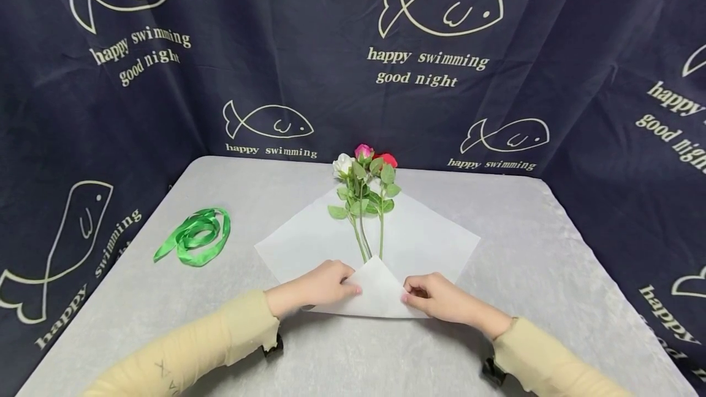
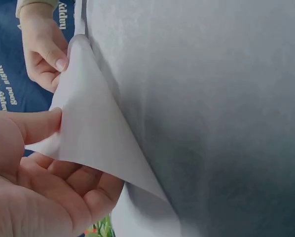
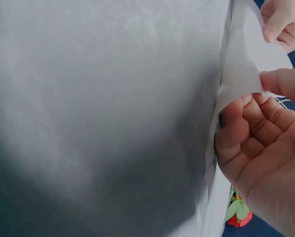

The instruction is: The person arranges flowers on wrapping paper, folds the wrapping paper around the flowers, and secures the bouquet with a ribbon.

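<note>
A sheet of white wrapping paper (image 1: pixel 430 231) lies cornerwise on the table, its near corner folded up over the lower ends of the flower stems (image 1: pixel 381 234). My left hand (image 1: pixel 326 283) pinches the left edge of this folded flap (image 2: pixel 95 113) between thumb and fingers. On the flap's right edge, my right hand (image 1: pixel 438 296) pinches the paper with thumb and curled fingers. Three artificial roses lie on the sheet, heads toward the back: a white rose (image 1: pixel 342 165), a pink rose (image 1: pixel 363 152) and a red rose (image 1: pixel 388 160). The stem ends are hidden beneath the flap.
A loosely coiled green ribbon (image 1: pixel 201 238) lies on the left of the grey cloth-covered table (image 1: pixel 265 201). Dark blue curtains (image 1: pixel 331 35) printed with fish and lettering hang behind the table and along both sides.
</note>
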`<act>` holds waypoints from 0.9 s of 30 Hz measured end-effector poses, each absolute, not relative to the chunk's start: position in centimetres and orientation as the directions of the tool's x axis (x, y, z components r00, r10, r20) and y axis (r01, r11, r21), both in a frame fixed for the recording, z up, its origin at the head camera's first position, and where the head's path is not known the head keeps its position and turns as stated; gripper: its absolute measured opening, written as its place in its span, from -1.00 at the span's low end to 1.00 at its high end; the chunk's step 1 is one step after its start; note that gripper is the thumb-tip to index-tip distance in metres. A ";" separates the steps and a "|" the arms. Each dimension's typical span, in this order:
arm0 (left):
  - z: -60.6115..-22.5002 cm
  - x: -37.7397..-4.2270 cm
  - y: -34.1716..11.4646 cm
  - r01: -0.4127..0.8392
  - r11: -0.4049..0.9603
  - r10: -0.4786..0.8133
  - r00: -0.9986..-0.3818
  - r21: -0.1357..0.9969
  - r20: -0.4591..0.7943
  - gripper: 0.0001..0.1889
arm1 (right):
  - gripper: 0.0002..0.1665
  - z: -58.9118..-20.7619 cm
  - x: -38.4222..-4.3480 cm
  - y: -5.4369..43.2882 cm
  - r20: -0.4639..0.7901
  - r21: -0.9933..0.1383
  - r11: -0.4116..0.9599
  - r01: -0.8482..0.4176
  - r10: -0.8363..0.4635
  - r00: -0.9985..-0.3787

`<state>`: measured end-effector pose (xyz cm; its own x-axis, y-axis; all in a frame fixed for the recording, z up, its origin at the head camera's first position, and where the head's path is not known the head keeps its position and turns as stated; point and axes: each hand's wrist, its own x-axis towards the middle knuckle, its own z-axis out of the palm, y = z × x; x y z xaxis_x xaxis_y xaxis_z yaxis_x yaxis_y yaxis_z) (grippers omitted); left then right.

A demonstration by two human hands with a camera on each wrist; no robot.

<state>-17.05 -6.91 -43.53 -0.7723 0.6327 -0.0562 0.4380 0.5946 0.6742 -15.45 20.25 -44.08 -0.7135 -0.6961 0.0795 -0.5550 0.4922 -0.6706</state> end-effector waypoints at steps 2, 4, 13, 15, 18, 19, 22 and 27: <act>-43.6 -17.1 -6.8 0.407 0.613 0.604 -0.794 0.677 -0.070 -0.72 | -0.79 -44.2 -15.5 20.2 0.070 -0.660 0.519 -0.544 -0.678 -0.732; -43.8 -17.1 -6.8 0.389 0.634 0.580 -0.811 0.668 -0.078 -0.61 | -0.79 -44.3 -15.6 20.1 0.065 -0.642 0.546 -0.538 -0.660 -0.748; -44.2 -17.5 -6.2 0.365 0.722 0.492 -0.868 0.588 -0.065 -0.50 | -0.76 -44.3 -15.8 19.4 0.073 -0.543 0.660 -0.519 -0.579 -0.812; -44.3 -17.5 -6.2 0.370 0.762 0.470 -0.880 0.532 -0.061 -0.53 | -0.76 -44.3 -15.8 19.2 0.087 -0.515 0.681 -0.521 -0.563 -0.822; -44.2 -17.5 -6.2 0.380 0.804 0.453 -0.890 0.458 -0.058 -0.58 | -0.74 -44.4 -15.8 19.0 0.108 -0.473 0.715 -0.515 -0.534 -0.839; -44.2 -17.5 -6.2 0.384 0.814 0.452 -0.890 0.436 -0.060 -0.59 | -0.73 -44.5 -15.7 18.9 0.110 -0.462 0.728 -0.507 -0.521 -0.847; -43.9 -17.5 -6.3 0.413 0.831 0.465 -0.884 0.374 -0.056 -0.62 | -0.69 -44.5 -15.6 18.7 0.095 -0.432 0.768 -0.474 -0.483 -0.870; -43.4 -17.1 -6.4 0.554 0.813 0.564 -0.826 0.181 -0.007 -0.64 | -0.60 -44.4 -15.4 18.6 0.085 -0.354 0.831 -0.429 -0.428 -0.900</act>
<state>-17.06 -6.37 -43.37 -0.8255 0.5643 -0.0073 0.5540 0.8127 0.1807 -15.36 18.58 -44.42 -0.8996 -0.4283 0.0848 -0.4290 0.8309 -0.3544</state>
